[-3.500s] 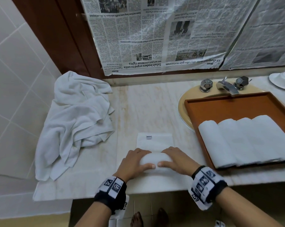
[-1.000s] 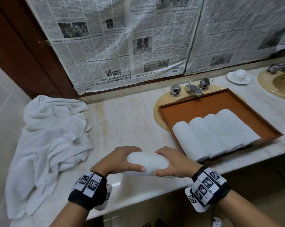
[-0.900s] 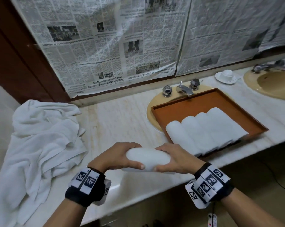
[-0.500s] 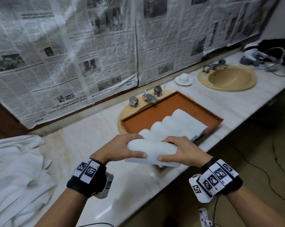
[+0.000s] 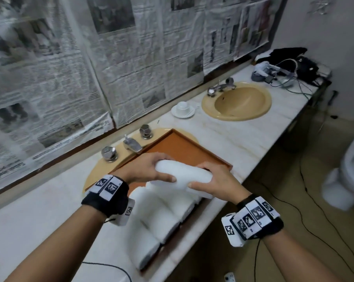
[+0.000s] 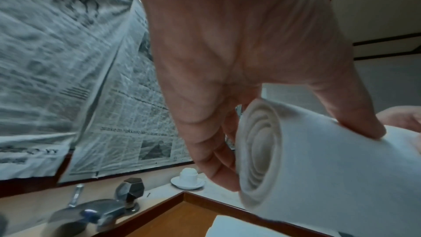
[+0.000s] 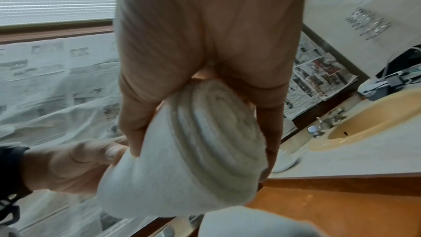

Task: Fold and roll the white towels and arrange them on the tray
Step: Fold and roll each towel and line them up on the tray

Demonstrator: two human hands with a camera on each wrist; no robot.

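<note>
- The newspaper (image 5: 56,82) print at 10 o'clock is too blurred to read.
- The rolled towels (image 5: 151,220) are partly hidden behind the left wrist.
- The toilet (image 5: 353,169) at 3 o'clock is cut off.

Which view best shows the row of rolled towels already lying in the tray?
The head view: the rolled towels lie side by side in the tray, partly behind the held roll. Each wrist view catches only a bit of one, at its bottom edge.

The roll (image 5: 182,176) is showing plain white, its end (image 6: 262,152) spiralling in rings. The tray (image 5: 180,147) is glowing orange-brown. The tabletop (image 5: 223,137) is showing pale veined marble, the basin (image 5: 237,102) tan. The wristbands (image 5: 109,192) are wearing black-and-white square codes.
</note>
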